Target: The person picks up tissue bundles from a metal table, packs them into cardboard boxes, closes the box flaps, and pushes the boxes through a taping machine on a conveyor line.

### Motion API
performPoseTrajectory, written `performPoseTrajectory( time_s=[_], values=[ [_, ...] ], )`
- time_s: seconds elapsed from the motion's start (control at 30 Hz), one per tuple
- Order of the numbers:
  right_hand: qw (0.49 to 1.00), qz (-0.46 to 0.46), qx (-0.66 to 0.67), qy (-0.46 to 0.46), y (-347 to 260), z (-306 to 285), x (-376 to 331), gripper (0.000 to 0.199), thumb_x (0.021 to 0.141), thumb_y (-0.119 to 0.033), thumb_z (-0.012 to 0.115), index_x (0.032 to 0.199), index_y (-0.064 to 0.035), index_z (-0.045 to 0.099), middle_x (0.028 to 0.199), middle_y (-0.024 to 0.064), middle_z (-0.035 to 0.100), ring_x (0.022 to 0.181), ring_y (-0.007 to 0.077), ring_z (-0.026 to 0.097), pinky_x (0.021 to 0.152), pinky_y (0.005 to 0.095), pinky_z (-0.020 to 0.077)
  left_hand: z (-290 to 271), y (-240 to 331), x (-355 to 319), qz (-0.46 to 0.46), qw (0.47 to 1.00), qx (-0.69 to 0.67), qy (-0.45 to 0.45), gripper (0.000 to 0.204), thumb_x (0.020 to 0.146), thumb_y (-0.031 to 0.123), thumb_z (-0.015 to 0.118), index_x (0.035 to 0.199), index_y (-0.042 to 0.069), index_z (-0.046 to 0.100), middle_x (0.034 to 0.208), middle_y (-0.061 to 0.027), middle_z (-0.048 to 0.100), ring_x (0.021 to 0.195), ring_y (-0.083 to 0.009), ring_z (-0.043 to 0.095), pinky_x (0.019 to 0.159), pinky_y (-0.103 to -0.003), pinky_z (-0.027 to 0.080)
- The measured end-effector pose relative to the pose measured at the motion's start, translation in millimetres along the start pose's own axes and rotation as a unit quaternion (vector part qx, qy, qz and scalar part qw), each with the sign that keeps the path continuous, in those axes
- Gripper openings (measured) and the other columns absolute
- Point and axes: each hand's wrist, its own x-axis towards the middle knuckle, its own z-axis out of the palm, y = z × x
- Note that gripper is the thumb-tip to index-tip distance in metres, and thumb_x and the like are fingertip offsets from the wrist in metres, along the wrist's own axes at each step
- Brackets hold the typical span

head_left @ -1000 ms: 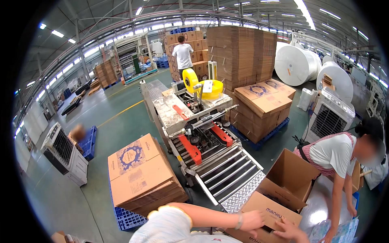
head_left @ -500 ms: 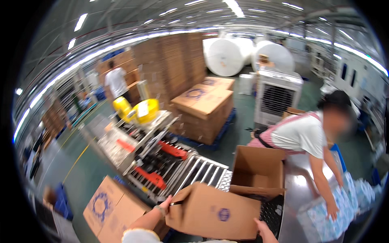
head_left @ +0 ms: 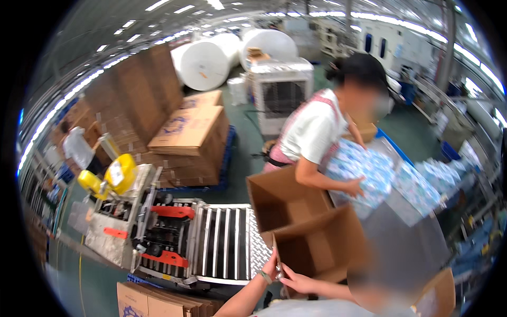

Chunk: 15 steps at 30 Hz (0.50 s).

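An open brown cardboard box [head_left: 322,248] stands in front of me, its hollow inside facing up. My left hand [head_left: 271,268] grips its near left corner. Close beside it, my right hand [head_left: 298,281] holds the near side of the same box, fingers against the cardboard. Just beyond is a second open cardboard box [head_left: 288,198], touching or nearly touching the first. A co-worker [head_left: 322,127] leans over the metal table [head_left: 406,238] at the right, both hands on a blue-and-white patterned soft pack [head_left: 362,171].
A roller conveyor [head_left: 224,243] with red guides and yellow tape rolls [head_left: 121,173] runs at the left. Flat cartons are stacked on a pallet [head_left: 193,142] behind it, and more flat cartons [head_left: 153,304] lie at lower left. Further back stand an air cooler [head_left: 280,95] and large white rolls [head_left: 203,66].
The box in my hands has turned upright, its opening now showing beside the other box. My hands have come close together at its corner. The co-worker has taken hold of a patterned pack.
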Motion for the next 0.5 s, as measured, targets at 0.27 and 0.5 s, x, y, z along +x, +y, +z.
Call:
performPoseTrajectory(
  time_s=[0.27,0.5],
  values=[
    [0.692,0.06,-0.715,0.082,-35,-155,-48,0.073,0.092,-0.051,0.058,0.151,-0.0105,0.043,0.156,0.0155,0.04,0.152,0.0293,0.025,0.12,0.0659,0.0109,59,-6,-78,0.315,0.896,0.306,0.061,0.089,0.09,0.004,0.067,0.16,0.002,0.013,0.151,-0.0219,0.043,0.138,-0.0297,0.046,0.113,-0.039,0.038],
    [0.814,0.185,-0.507,0.215,126,-264,-74,0.085,0.094,-0.059,0.052,0.161,-0.0154,0.024,0.167,0.0126,0.021,0.156,0.0289,0.012,0.122,0.0647,0.0088,-51,31,-85,0.151,0.976,0.146,0.057,0.032,0.094,0.002,0.067,0.125,-0.001,0.062,0.117,-0.0096,0.07,0.103,-0.0213,0.068,0.091,-0.037,0.055]
  ],
)
